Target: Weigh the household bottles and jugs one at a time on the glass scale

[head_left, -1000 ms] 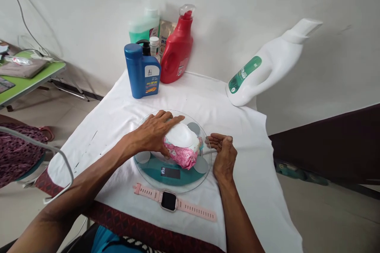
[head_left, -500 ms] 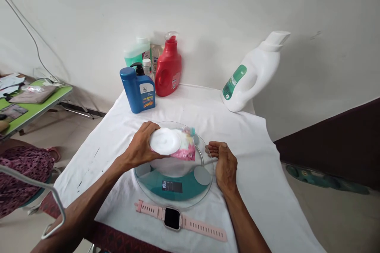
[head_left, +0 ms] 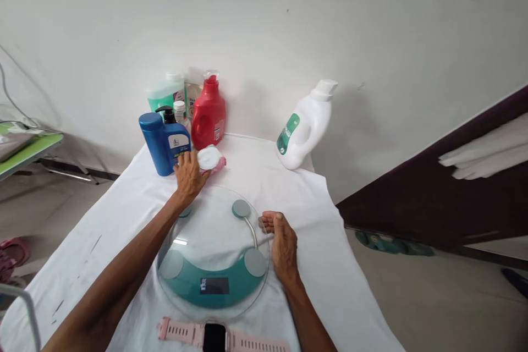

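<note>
Head view: the left hand is reaching to a crinkly pink packet with a smooth, oval white lid, fingers bending and thumb sitting apart at the packet's near side; whether they are pinching it is impossible to tell. The packet is lying on wrinkled white cloth, between one glossy blue bottle and one red bottle. The right hand is cupping loosely beside one round glass scale, fingers pressing together, thumb standing apart. Four round pads are showing on the scale, one partly hiding behind the left arm. Behind the blue bottle, three more bottles are overlapping; one white bottle is leaning on the wall. The scale's digits are blurring, and the frame is cutting off one pink-strapped watch.
</note>
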Tool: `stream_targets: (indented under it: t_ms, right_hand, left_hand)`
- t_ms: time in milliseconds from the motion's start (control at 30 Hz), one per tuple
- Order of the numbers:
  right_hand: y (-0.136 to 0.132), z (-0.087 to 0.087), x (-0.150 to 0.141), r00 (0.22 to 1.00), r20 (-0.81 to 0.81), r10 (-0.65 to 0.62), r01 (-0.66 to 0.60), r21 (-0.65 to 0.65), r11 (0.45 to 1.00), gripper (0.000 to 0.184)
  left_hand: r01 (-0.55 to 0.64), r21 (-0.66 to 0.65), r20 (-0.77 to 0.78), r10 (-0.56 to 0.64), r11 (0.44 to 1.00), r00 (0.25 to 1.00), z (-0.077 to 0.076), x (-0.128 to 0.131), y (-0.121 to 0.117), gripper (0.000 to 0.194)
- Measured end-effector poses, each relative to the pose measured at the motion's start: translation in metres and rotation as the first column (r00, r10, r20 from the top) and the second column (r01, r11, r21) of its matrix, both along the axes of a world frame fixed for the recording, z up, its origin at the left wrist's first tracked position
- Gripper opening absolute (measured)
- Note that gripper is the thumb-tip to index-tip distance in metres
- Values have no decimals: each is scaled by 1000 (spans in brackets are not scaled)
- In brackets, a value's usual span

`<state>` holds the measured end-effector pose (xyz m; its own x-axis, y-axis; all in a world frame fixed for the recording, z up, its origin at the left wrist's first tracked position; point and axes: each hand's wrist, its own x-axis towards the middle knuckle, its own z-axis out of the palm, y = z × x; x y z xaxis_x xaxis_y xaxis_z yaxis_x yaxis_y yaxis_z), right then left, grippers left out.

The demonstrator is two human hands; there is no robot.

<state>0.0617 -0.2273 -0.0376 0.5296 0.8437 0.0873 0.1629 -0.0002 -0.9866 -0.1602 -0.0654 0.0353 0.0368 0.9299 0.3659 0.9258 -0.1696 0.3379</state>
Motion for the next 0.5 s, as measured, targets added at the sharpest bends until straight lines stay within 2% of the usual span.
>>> stream_targets:
  t_ms: [133, 267, 333, 400, 500]
  right_hand:
    - [-1, 1, -1, 1000, 13, -4, 4, 4, 1000, 63]
    - [-5, 13, 9, 999, 13, 42, -42, -12, 999, 54]
    - [-1, 30, 24, 998, 38, 42, -42, -8, 999, 47]
    - [13, 54, 46, 995, 96, -14, 11, 27, 1000, 44]
    - [59, 93, 89, 958, 194, -210, 185, 141, 973, 54]
  left_hand:
    - [-44, -85, -12, 43, 995, 999, 9, 0, -4, 57]
    - [-23, -26, -37, 22, 999, 999, 19, -13, -26, 70]
    - [11, 11, -6, -10, 1000, 1000, 15, -29, -41, 73]
    - [49, -1, 90, -48, 999, 995, 5, -51, -56, 72]
    - [65, -52, 318, -45, 997, 947, -11, -86, -74, 75]
